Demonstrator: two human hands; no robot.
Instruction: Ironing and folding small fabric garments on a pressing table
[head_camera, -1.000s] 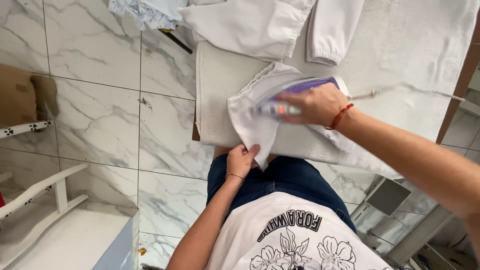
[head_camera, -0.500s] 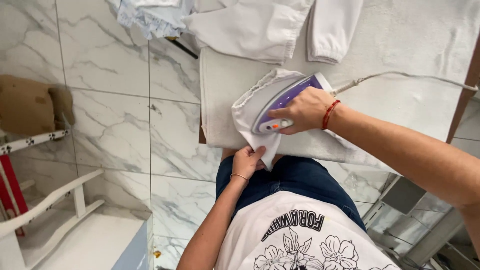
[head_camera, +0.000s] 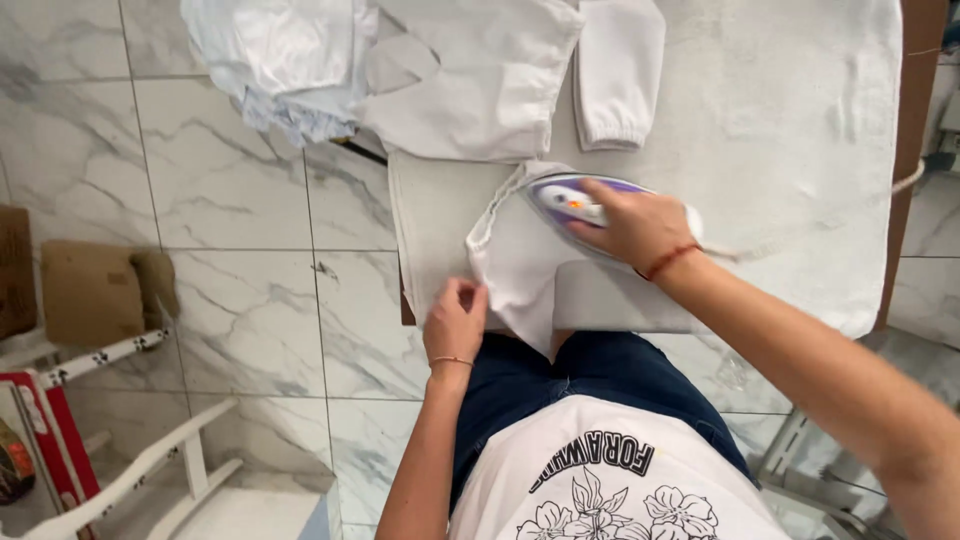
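Observation:
My right hand (head_camera: 632, 226) grips the handle of a white and purple iron (head_camera: 566, 198), which rests on a white cloth (head_camera: 516, 262) lying on the ironing board (head_camera: 800, 150). My left hand (head_camera: 456, 320) pinches the near edge of that same cloth at the board's near left corner, holding it flat. The iron's cord (head_camera: 905, 180) runs off to the right across the board's cover.
Folded white garments (head_camera: 470, 80) and a white sleeve (head_camera: 618, 75) lie at the board's far side, with a pale blue pile (head_camera: 285, 65) at its left end. A white chair frame (head_camera: 130, 470) and a brown bag (head_camera: 95, 290) stand on the marble floor at left.
The iron has slid left along the cloth under my right hand. My left hand has shifted its pinch on the cloth's near edge. The view has moved closer.

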